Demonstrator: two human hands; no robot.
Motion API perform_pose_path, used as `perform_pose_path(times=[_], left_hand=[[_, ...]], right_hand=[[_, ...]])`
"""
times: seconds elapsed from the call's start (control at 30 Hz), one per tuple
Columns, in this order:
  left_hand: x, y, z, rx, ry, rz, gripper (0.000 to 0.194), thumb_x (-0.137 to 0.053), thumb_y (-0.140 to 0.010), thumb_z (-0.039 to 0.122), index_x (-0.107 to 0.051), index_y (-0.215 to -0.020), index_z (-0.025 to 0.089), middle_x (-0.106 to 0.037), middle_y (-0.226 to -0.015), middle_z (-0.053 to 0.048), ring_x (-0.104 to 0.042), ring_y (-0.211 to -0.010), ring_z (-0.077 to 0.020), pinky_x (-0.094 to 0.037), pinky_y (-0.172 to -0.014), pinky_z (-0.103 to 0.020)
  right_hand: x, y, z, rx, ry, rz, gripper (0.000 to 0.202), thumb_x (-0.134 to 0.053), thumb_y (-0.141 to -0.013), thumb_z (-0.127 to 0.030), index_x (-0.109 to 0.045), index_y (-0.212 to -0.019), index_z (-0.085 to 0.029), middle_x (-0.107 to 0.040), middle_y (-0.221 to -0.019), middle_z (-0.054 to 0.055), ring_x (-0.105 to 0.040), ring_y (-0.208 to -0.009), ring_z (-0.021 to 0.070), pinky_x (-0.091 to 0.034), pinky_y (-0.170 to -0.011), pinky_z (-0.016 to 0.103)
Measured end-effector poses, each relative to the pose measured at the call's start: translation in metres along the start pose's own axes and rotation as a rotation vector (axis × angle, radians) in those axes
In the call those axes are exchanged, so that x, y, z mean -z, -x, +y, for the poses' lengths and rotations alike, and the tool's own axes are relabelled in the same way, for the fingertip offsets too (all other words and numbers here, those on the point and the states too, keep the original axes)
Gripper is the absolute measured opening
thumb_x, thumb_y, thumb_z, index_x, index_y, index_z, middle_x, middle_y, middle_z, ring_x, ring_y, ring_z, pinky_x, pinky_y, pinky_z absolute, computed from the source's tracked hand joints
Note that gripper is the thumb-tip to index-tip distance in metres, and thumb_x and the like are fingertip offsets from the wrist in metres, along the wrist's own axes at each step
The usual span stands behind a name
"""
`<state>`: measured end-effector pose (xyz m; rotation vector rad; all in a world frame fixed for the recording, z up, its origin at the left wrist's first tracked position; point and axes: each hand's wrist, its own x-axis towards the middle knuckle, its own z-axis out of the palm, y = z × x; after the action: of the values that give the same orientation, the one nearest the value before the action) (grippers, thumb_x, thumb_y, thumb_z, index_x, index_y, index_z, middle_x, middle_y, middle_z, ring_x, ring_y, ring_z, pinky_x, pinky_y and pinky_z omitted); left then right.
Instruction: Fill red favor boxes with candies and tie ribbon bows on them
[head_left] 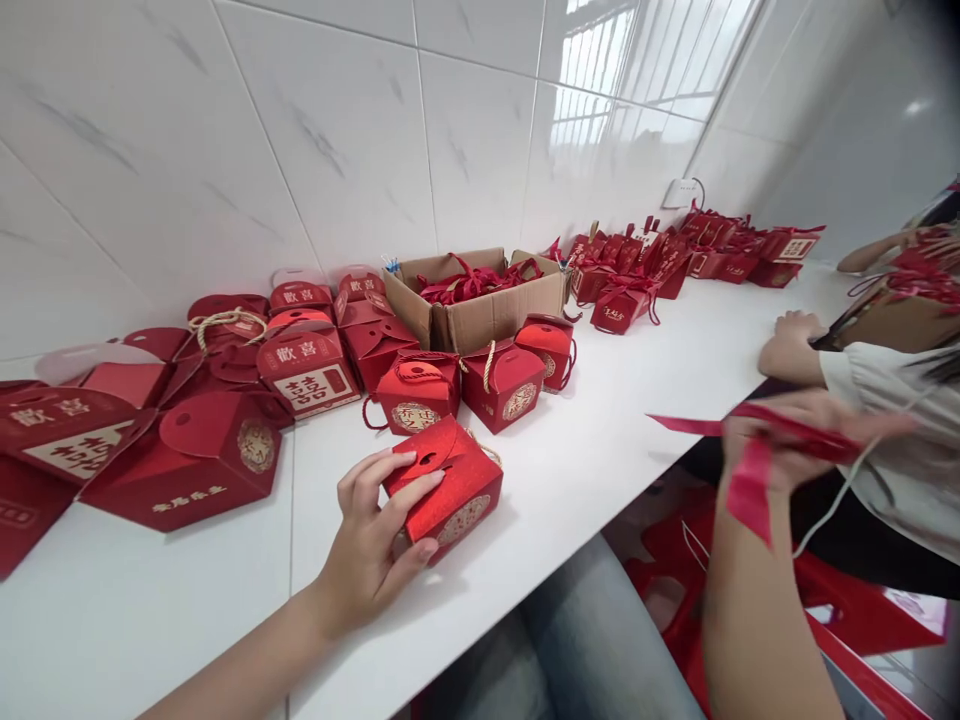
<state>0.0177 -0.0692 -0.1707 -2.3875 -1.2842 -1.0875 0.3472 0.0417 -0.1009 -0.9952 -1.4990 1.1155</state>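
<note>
My left hand (377,535) grips a small red gift box (466,490) from its left side, fingers over the folded top and thumb along the near face. A gold round emblem shows on the box's front, and a twisted gold cord lies behind it. Off the table's front edge, at the right, my right hand (791,435) is blurred by motion and closed round a red ribbon (752,488). One ribbon end points left and another hangs over the wrist. Just behind the held box stand a few similar boxes with cord handles, the nearest being a red box (504,385).
A cardboard carton (502,318) of red ribbons stands by the tiled wall. Many red boxes (217,465) crowd the left, and more boxes (626,300) line the far right. A co-worker's hand (796,328) rests on the white table (600,420). Red stools stand below.
</note>
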Motion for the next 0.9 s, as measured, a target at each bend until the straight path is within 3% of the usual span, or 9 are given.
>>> perform_pose_path(times=[0.1,0.23,0.3,0.37,0.5,0.6,0.67,0.77,0.9], left_hand=[[0.0,0.0,0.0,0.009,0.008,0.004,0.04,-0.033,-0.095,0.042,-0.043,-0.128,0.024,-0.04,-0.125,-0.014,-0.034,-0.121,-0.032,-0.027,-0.101,-0.048],[0.0,0.0,-0.002,-0.018,0.02,-0.003,0.042,-0.031,-0.095,0.044,-0.043,-0.13,0.024,-0.04,-0.125,-0.014,-0.034,-0.121,-0.0321,-0.027,-0.1,-0.048],[0.0,-0.001,-0.003,-0.024,0.021,0.0,0.042,-0.03,-0.096,0.045,-0.042,-0.13,0.024,-0.04,-0.126,-0.014,-0.033,-0.121,-0.0322,-0.028,-0.1,-0.048],[0.0,0.0,-0.004,-0.026,0.019,0.006,0.042,-0.03,-0.096,0.045,-0.042,-0.131,0.024,-0.04,-0.126,-0.014,-0.033,-0.121,-0.0322,-0.028,-0.1,-0.048],[-0.001,0.001,-0.004,-0.016,0.029,0.003,0.043,-0.03,-0.095,0.045,-0.043,-0.131,0.024,-0.041,-0.125,-0.014,-0.034,-0.121,-0.0324,-0.028,-0.1,-0.049],[-0.001,0.001,-0.002,-0.003,0.047,0.003,0.043,-0.03,-0.095,0.045,-0.043,-0.131,0.024,-0.04,-0.126,-0.015,-0.033,-0.123,-0.0331,-0.028,-0.101,-0.05],[-0.001,0.001,-0.002,0.002,0.055,0.007,0.043,-0.03,-0.095,0.044,-0.043,-0.131,0.024,-0.04,-0.127,-0.014,-0.032,-0.124,-0.0331,-0.027,-0.102,-0.05],[-0.001,0.001,-0.003,0.003,0.049,-0.006,0.043,-0.031,-0.095,0.043,-0.042,-0.132,0.024,-0.039,-0.127,-0.014,-0.031,-0.125,-0.0332,-0.028,-0.102,-0.05],[-0.002,0.003,-0.005,-0.001,0.041,-0.02,0.044,-0.034,-0.094,0.043,-0.041,-0.133,0.025,-0.04,-0.128,-0.014,-0.032,-0.125,-0.034,-0.029,-0.102,-0.051]], right_hand=[[-0.015,-0.011,0.003,-0.083,-0.015,-0.087,0.054,-0.065,-0.071,-0.063,-0.034,-0.057,-0.021,-0.025,-0.047,-0.01,-0.024,-0.035,0.0028,-0.02,-0.033,0.019],[-0.026,-0.016,-0.012,-0.186,-0.169,-0.374,0.059,-0.063,-0.076,-0.059,-0.025,-0.052,-0.021,-0.019,-0.047,-0.01,-0.019,-0.034,0.002,-0.015,-0.033,0.019],[-0.022,-0.018,-0.026,-0.043,-0.318,-0.358,0.061,-0.06,-0.078,-0.059,-0.02,-0.053,-0.02,-0.015,-0.046,-0.011,-0.015,-0.03,0.0021,-0.014,-0.032,0.02],[-0.013,-0.023,-0.036,0.152,-0.378,-0.2,0.063,-0.052,-0.079,-0.065,-0.015,-0.056,-0.02,-0.011,-0.045,-0.011,-0.009,-0.028,0.0027,-0.015,-0.032,0.021],[0.009,-0.046,-0.016,0.169,0.152,0.097,0.06,-0.04,-0.077,-0.075,-0.021,-0.056,-0.022,-0.019,-0.045,-0.009,-0.019,-0.033,0.0061,-0.025,-0.039,0.023],[0.019,-0.061,0.022,0.061,0.543,0.102,0.045,-0.071,-0.065,-0.053,-0.043,-0.052,-0.021,-0.04,-0.047,-0.004,-0.037,-0.042,0.01,-0.032,-0.046,0.026],[0.023,-0.062,0.041,0.031,0.904,0.058,0.024,-0.073,-0.066,-0.037,-0.058,-0.061,-0.018,-0.059,-0.066,0.005,-0.053,-0.058,0.0172,-0.042,-0.058,0.032],[0.021,-0.049,0.044,0.1,1.063,-0.117,0.014,-0.06,-0.077,-0.024,-0.068,-0.087,-0.018,-0.064,-0.103,0.011,-0.061,-0.089,0.0241,-0.047,-0.081,0.037],[0.001,-0.013,0.02,0.22,0.769,-0.783,0.028,-0.056,-0.085,-0.028,-0.066,-0.11,-0.022,-0.063,-0.111,0.008,-0.062,-0.101,0.0192,-0.048,-0.09,0.031]])
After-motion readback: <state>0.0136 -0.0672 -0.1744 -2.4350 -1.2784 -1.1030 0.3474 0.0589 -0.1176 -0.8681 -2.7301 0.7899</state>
